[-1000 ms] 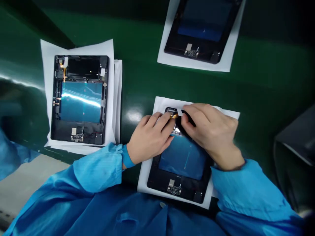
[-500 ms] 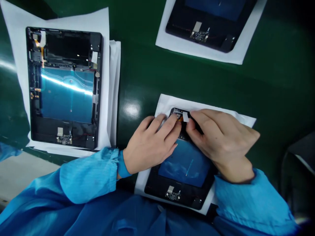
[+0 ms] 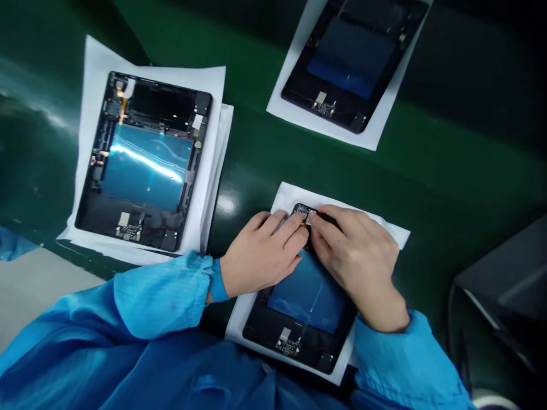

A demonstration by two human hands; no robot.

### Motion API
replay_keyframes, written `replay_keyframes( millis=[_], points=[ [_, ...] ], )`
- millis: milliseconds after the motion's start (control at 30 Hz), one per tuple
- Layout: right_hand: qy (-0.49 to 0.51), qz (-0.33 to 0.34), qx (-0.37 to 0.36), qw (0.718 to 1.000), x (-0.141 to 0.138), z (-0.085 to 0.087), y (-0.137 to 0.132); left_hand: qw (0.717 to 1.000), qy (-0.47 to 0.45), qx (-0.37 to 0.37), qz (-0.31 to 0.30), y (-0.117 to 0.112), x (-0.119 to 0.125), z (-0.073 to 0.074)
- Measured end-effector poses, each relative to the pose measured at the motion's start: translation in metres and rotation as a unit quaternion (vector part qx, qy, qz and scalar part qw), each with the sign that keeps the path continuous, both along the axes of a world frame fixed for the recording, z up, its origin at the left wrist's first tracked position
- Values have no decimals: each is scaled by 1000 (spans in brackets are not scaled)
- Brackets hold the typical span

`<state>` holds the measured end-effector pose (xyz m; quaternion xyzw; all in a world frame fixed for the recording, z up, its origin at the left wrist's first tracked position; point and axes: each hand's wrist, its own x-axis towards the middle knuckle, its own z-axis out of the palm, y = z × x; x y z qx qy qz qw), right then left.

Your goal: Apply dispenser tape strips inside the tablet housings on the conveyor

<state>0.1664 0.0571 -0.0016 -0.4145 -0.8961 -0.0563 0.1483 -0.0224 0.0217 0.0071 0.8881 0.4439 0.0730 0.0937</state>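
An open black tablet frame [image 3: 299, 319] with a blue panel lies on a white sheet [image 3: 286, 196] in front of me. Both hands meet at its top left corner. My left hand [image 3: 260, 256] lies over the frame's left edge, fingers curled and pressed down by a small orange flex part [image 3: 304, 222]. My right hand [image 3: 359, 259] pinches a small white tape piece [image 3: 311, 215] at that corner, fingers closed. What lies under the fingertips is hidden.
A second open tablet frame [image 3: 145, 162] rests on stacked white sheets at the left. A third frame [image 3: 350, 57] on a sheet lies at the top. All sit on a green belt [image 3: 427, 165]. A dark bin [image 3: 504, 296] stands at the right.
My right hand has brought the white tape down onto the corner, fingers lower and closer to the left hand. The view has shifted and tilted.
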Motion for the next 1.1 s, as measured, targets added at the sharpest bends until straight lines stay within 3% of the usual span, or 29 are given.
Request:
replay_keyframes(
  millis=[233,333,433,533,633,700,800,900,967,1033,1100],
  points=[
    [-44,6,-68,997,0,2,-16,1000,0,-14,21,-2,5,-1],
    [2,44,-106,993,13,1,-30,1000,4,-11,24,-2,8,-3],
    [87,78,-95,989,20,11,-34,1000,1,-4,21,-3,8,-4],
    [93,26,-11,995,11,29,-3,1000,4,3,19,-5,7,-3],
    [-22,-46,49,998,-8,36,65,1000,16,14,18,-9,7,-3],
    [-124,-41,-16,991,-17,28,116,999,19,20,19,-14,6,-3],
    [-165,-10,-61,984,-26,4,168,999,11,24,18,-20,3,-3],
    [-174,-21,-26,984,-34,-19,187,999,4,33,12,-24,1,-4],
    [-183,-44,-4,982,-40,-24,190,999,1,36,15,-25,0,-5],
    [-195,-44,-18,980,-43,-18,190,999,2,36,20,-26,0,-6],
    [-201,-38,-37,978,-40,-1,180,999,7,36,21,-25,1,-6]
  ],
)
